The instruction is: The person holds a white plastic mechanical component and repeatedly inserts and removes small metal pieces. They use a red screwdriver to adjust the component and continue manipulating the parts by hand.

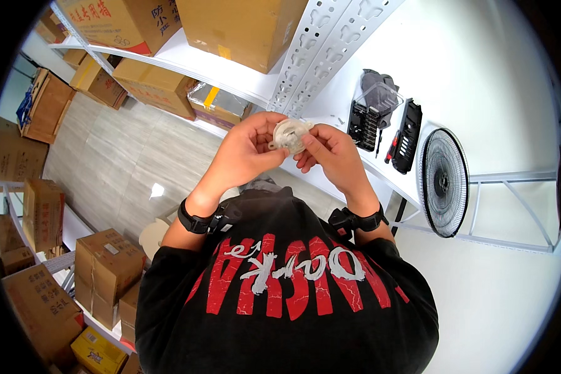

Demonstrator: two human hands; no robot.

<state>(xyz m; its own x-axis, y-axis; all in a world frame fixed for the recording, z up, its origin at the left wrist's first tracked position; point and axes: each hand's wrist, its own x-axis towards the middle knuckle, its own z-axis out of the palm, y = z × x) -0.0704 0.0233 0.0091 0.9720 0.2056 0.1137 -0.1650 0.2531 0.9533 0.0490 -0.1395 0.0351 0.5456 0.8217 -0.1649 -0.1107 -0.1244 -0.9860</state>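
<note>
Up in front of my chest I hold a small round off-white plastic part (288, 134) with a dished face and little mounting ears at its rim. My left hand (246, 149) grips its left side, thumb on the lower edge and fingers behind. On the other side my right hand (336, 156) pinches it, the thumb lying across its face. Whether anything sits inside or behind the part is hidden by my fingers.
Right of my hands, a white tabletop (340, 93) bears a black bit set (363, 128), a grey cloth-like item (379, 93), a slotted black case (407, 137) and a red-and-black screwdriver (392, 147). A round black fan grille (444, 182) stands nearby. Shelves with cardboard boxes (109, 274) lie left.
</note>
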